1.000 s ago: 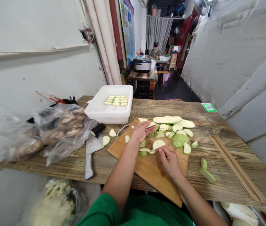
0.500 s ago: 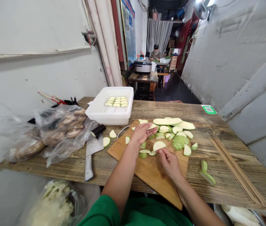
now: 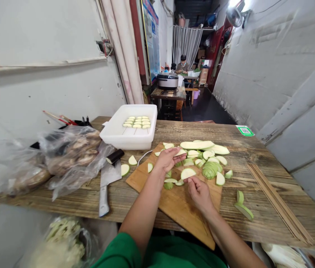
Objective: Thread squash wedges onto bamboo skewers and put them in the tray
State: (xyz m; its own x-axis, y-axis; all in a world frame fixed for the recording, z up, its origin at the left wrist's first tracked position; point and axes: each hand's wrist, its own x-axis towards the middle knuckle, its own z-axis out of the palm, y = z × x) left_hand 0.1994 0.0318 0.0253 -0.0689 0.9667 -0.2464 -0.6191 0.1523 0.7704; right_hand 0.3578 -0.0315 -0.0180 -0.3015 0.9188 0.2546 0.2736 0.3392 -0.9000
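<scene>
My left hand [image 3: 168, 160] is over the wooden cutting board [image 3: 185, 212], its fingers and thumb around a pale, green-skinned zucchini slice [image 3: 181, 152]. A thin stick [image 3: 183, 162] shows just below those fingers, running toward a half-round zucchini slice [image 3: 188, 173]. The fingertips of my right hand [image 3: 199, 189] pinch the lower edge of that half-round slice; whether they also grip the stick is hidden. Cut zucchini pieces [image 3: 210, 169] lie heaped beyond and beside both hands, with long cut lengths [image 3: 197, 145] at the back of the heap.
A white plastic box [image 3: 113, 138] holds skewered slices. Left of the board lie a cleaver [image 3: 104, 201], a dark stubby piece [image 3: 115, 156] and plastic bags of brownish food [image 3: 82, 152]. Bare sticks [image 3: 279, 203] lie right. A person [image 3: 183, 66] sits at a far table.
The camera view has shifted slightly. Both hands keep nearly the same pose, with the half-round slice still at my right fingertips.
</scene>
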